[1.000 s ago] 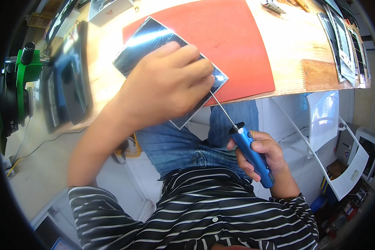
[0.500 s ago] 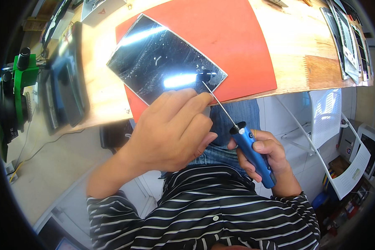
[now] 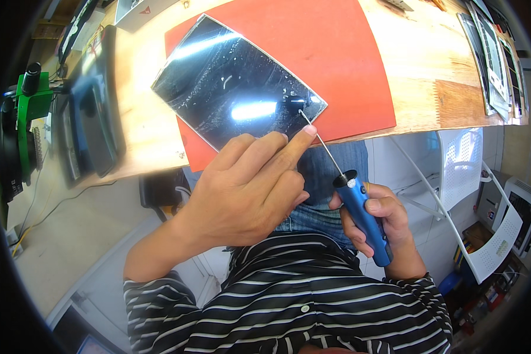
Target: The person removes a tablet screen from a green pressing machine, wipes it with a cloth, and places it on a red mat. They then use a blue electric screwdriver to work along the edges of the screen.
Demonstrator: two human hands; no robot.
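A dark, glossy screen panel (image 3: 224,82) lies askew on an orange-red mat (image 3: 342,76), with whitish smears and specks on its face. My right hand (image 3: 389,221) is wrapped round the handle of a blue handheld tool with a thin metal rod (image 3: 363,218). The rod slants up and left, its tip at the panel's lower right corner area. My left hand (image 3: 248,183) is at the panel's near edge, index finger stretched out against the rod near its tip. Its other fingers are loosely bent, and nothing shows in them; the palm side is hidden.
The wooden table's near edge (image 3: 419,131) runs just beyond my hands. Dark trays (image 3: 94,112) stand at the left, near a green-and-black stand (image 3: 35,100). Several flat panels (image 3: 489,59) are stacked at the far right. A white folding chair (image 3: 460,171) stands beyond the table edge.
The tool has shifted slightly right, and its rod tip has moved right over the panel. My left index finger has straightened and moved right along with it. The panel has shifted a little right.
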